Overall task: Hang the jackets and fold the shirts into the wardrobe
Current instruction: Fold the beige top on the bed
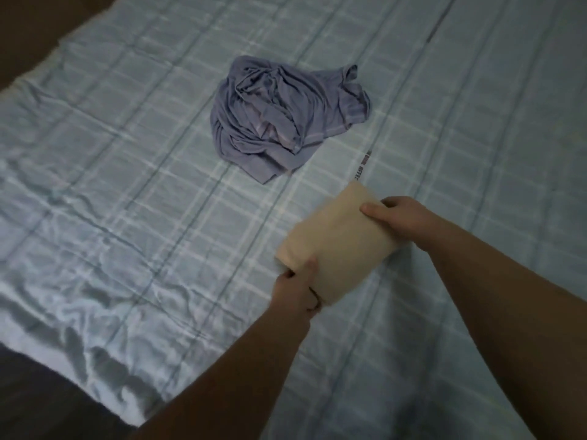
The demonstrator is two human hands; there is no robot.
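Head view: your left hand (pixel 297 289) and right hand (pixel 395 217) each grip the folded beige shirt (pixel 336 239), lower center-right. 1 crumpled purple shirt (pixel 282 117) lies upper center on the bedsheet (pixel 127 185).

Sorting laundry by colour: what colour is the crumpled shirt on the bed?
Greyish blue-purple crumpled shirt, seen in the head view.

Head view looks steeply down, fairly close, over the somewhat dim bed (pixel 127 192).

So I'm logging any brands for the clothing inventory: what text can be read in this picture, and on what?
Dark print on a stripe of the checked bedsheet: too blurred to read.
Folded beige shirt: no text visible.
Crumpled blue shirt: no text visible.
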